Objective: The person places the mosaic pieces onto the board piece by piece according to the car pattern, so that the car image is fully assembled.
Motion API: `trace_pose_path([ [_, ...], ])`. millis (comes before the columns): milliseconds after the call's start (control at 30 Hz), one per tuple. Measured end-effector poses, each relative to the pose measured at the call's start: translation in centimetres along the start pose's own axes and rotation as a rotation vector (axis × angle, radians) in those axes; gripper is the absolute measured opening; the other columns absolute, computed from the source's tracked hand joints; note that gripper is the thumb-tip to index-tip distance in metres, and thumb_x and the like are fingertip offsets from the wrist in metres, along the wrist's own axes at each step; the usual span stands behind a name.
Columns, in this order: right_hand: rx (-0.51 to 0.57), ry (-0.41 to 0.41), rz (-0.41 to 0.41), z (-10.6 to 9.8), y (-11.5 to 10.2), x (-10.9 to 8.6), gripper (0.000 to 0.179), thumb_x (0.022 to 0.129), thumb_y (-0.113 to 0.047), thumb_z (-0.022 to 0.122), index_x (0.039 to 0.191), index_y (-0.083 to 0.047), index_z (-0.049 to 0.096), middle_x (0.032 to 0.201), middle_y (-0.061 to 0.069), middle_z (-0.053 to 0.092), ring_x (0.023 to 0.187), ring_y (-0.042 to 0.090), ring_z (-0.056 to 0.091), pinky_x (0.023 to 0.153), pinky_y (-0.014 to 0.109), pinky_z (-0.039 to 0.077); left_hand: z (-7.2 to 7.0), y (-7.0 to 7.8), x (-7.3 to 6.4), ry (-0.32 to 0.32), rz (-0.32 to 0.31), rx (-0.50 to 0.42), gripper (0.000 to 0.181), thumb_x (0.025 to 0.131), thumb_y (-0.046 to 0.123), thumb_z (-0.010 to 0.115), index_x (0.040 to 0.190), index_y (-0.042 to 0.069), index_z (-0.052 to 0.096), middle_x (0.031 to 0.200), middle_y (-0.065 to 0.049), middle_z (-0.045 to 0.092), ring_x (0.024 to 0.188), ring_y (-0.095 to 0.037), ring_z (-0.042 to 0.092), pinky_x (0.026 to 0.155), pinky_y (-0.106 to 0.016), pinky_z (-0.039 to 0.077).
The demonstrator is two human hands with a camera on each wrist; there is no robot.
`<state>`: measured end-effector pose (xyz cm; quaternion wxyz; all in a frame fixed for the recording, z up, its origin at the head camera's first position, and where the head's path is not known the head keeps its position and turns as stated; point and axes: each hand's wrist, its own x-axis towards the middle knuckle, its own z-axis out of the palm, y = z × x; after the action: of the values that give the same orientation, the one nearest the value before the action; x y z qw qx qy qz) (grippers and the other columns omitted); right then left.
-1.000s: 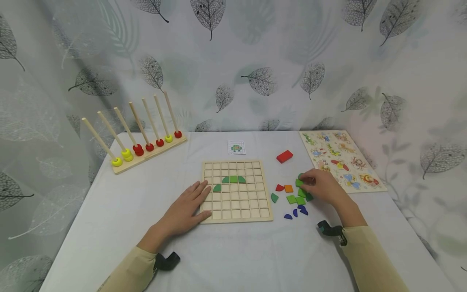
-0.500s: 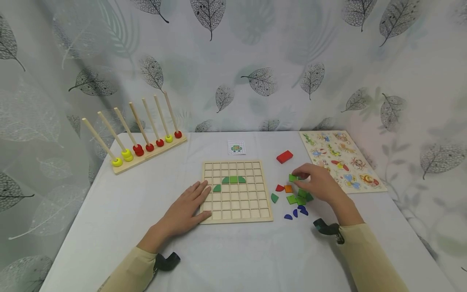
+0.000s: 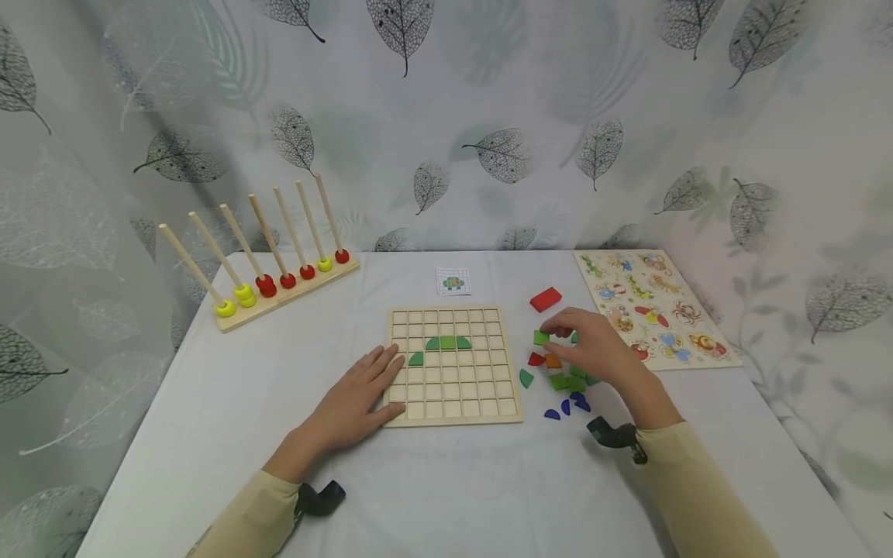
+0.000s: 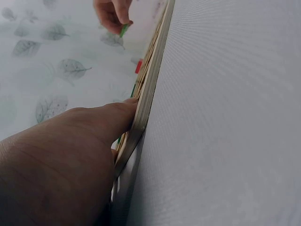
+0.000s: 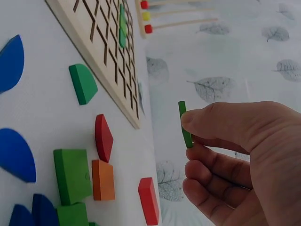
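Note:
My right hand [image 3: 589, 345] pinches a light green square tile [image 3: 541, 337] between thumb and fingers, above the loose pieces right of the board. The right wrist view shows this green tile [image 5: 185, 124] edge-on, lifted off the table. My left hand [image 3: 359, 395] lies with fingers spread on the left edge of the wooden grid board [image 3: 446, 415]. In the left wrist view its thumb [image 4: 113, 117] rests at the board's edge. On the board sit a green square [image 3: 447, 342] with a dark green quarter piece on each side, and another quarter piece [image 3: 415, 359] lower left.
Loose pieces lie right of the board: green squares [image 3: 559, 381], an orange square [image 3: 553, 361], a red piece [image 3: 536, 359] and blue pieces [image 3: 552, 415]. Behind are a pattern card [image 3: 453, 282] and red block [image 3: 546, 299]. A peg abacus [image 3: 286, 291] stands left, an animal puzzle [image 3: 656, 310] right.
My right hand has picked the green square tile up from the pile and moved left with it toward the board. The left hand has stayed in place.

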<state>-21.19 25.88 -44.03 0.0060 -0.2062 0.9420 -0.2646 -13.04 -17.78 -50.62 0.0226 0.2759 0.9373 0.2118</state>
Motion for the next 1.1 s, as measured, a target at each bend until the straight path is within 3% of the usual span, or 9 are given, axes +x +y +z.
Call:
trace_pose_path([
  [267,0.006,0.003,-0.043,-0.1,-1.4,0.7,0.022,0.094,-0.013,0.085,0.116,-0.011,0.08,0.109,0.004,0.074,0.1,0.026,0.062,0.089,0.049,0.058,-0.1,0.1,0.0,0.0,0.003,-0.002,0.084,0.107,0.048,0.066,0.17,0.005,0.033,0.179,-0.012,0.022,0.165,-0.036,0.016,0.132,-0.053,0.019],
  [1100,0.066,-0.015,-0.214,1.6,-5.4,3.6,0.023,0.092,-0.011,0.088,0.113,-0.011,0.081,0.105,-0.005,0.072,0.096,0.018,0.062,0.086,0.039,0.06,-0.1,0.1,0.0,0.004,0.003,-0.003,0.084,0.107,0.05,0.065,0.17,0.005,0.033,0.178,-0.012,0.024,0.164,-0.036,0.017,0.131,-0.053,0.021],
])
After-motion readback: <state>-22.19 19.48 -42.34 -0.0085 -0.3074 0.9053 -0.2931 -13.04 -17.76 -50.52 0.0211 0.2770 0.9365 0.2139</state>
